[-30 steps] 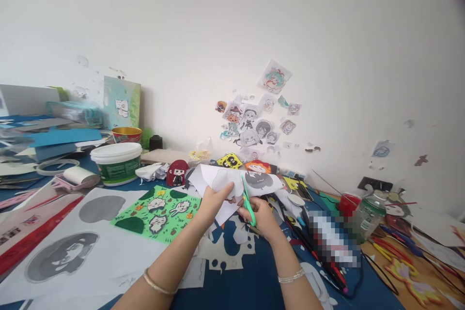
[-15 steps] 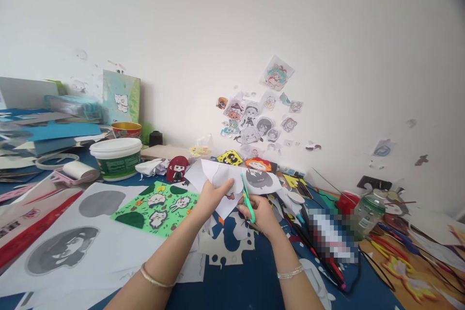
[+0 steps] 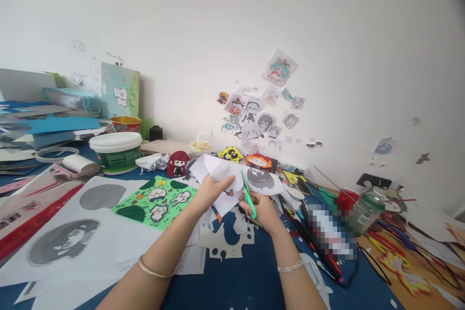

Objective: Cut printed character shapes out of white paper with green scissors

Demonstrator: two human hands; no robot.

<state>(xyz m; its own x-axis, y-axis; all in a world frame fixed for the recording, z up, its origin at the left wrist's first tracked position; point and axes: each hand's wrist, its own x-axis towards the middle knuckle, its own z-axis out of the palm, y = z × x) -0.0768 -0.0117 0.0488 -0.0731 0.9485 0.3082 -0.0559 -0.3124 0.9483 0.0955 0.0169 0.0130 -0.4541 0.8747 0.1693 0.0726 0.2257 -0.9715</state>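
Observation:
My left hand (image 3: 214, 189) pinches a white paper sheet (image 3: 206, 165), thumb on top and the other fingers mostly hidden beneath. On the sheet's right part is a grey printed cartoon head (image 3: 260, 178). Green scissors (image 3: 249, 200) sit in my right hand (image 3: 262, 210), fingers in the handles. Their blades point up and away, against the paper beside the grey print. Below the hands lies a cream cut-out scrap (image 3: 227, 242) with holes, near other white scraps.
At left are a printed sheet (image 3: 65, 244), a green picture card (image 3: 160, 202) and a white-lidded tub (image 3: 116, 152). Pens (image 3: 319, 247), a glass jar (image 3: 368, 213) and a red cup (image 3: 347, 198) stand or lie at right. Cut-out drawings (image 3: 250, 111) cover part of the wall behind.
The camera view has shifted slightly. Both hands keep their hold on the paper and the scissors, and the paper has turned a little.

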